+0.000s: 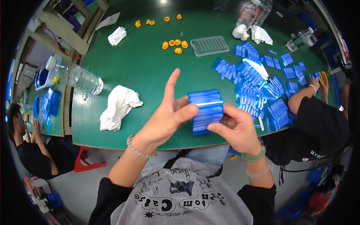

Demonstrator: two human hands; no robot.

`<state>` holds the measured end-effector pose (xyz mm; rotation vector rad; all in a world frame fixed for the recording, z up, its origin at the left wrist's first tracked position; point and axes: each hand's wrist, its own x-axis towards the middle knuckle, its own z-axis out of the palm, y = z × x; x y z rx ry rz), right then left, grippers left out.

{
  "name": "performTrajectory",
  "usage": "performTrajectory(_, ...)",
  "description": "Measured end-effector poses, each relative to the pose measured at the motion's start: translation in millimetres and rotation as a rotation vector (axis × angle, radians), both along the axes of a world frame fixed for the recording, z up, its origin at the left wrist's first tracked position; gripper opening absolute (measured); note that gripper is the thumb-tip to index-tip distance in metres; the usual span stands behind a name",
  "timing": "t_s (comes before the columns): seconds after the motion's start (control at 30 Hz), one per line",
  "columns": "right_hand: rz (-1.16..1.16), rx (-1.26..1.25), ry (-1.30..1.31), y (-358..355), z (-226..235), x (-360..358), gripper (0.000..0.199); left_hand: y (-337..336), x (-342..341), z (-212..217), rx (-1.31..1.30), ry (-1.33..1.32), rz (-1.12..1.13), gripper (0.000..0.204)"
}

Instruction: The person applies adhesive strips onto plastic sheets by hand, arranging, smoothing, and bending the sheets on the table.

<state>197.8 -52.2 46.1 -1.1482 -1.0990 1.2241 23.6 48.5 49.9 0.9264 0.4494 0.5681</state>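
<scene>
Between my two hands is a blue ribbed strip pack (205, 112), a flat bundle of side-by-side blue sticks with a whitish line across its upper part. My left hand (170, 112) pinches its left edge with the thumb on the front, while the index finger points up and away. On the lower right edge, my right hand (236, 125) grips it between thumb and curled fingers. The pack is held up above the green table's near edge. Many similar blue strip packs (251, 95) lie heaped just right of my right hand.
On the green table (150, 67) are a white cloth (119, 107), a large clear bottle (84, 78) on its side, several orange caps (174, 43) and a clear ribbed tray (210, 45). More bottles (250, 14) stand far right. Co-workers sit at left and right (315, 120).
</scene>
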Motion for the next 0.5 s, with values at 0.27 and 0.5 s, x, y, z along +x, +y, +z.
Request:
performTrajectory(0.27,0.189,0.057,-0.753,-28.0,47.3,43.4,0.039,24.3,29.1,31.0,0.196,0.078,-0.241,0.1)
performTrajectory(0.5,-0.158,-0.093,-0.513,-28.6,36.5,99.7,0.035,26.9,93.7,37.9,0.631,0.322,-0.322,0.055)
